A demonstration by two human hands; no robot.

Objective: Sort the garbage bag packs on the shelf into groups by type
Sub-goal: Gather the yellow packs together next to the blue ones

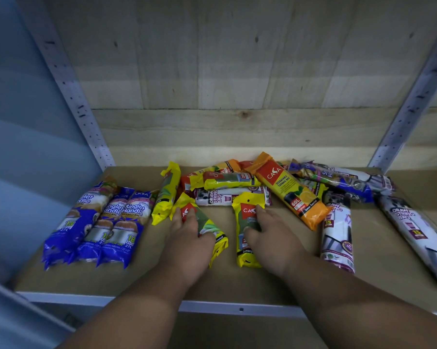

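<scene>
On the brown shelf board (142, 278) three blue "Singlet Handle" packs (99, 227) lie side by side at the left. My left hand (189, 238) grips a yellow pack (212, 230) in the middle. My right hand (270, 235) grips a second yellow pack (245, 248) just right of it. A third yellow pack (165, 195) lies next to the blue ones. Behind is a mixed heap: another yellow pack (225, 180), an orange pack (292, 192), a white "Draw String" pack (220, 196), a blue-ended pack (338, 180). Two white draw-string packs (336, 235) (418, 235) lie at the right.
The shelf has a wooden plank back wall (237, 127) and grey perforated metal posts at the left (71, 96) and right (411, 107). A white metal lip (240, 309) runs along the shelf's front edge. A pale blue wall (16, 147) stands at the left.
</scene>
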